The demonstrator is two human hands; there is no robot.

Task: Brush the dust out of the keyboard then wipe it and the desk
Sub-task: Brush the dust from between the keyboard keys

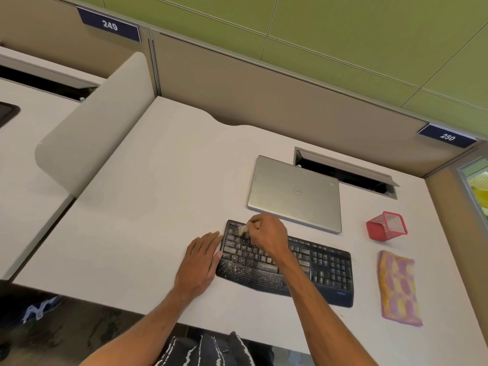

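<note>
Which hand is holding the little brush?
The right hand grips the brush over the keyboard; the left hand lies flat at its edge.

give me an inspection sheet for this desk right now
surface: white desk, hatch open at the back.
job's things: black keyboard, pale specks over its left keys and palm rest; brush on its top-left keys; pink-yellow cloth lying to its right.
clutter: closed silver laptop behind the keyboard; red mesh pen cup at right.
grippers: left hand flat against the keyboard's left edge; right hand grips the brush.
cables: nothing seen.
surroundings: beige partition, plate 249, plate 250, neighbouring desk at left.
</note>
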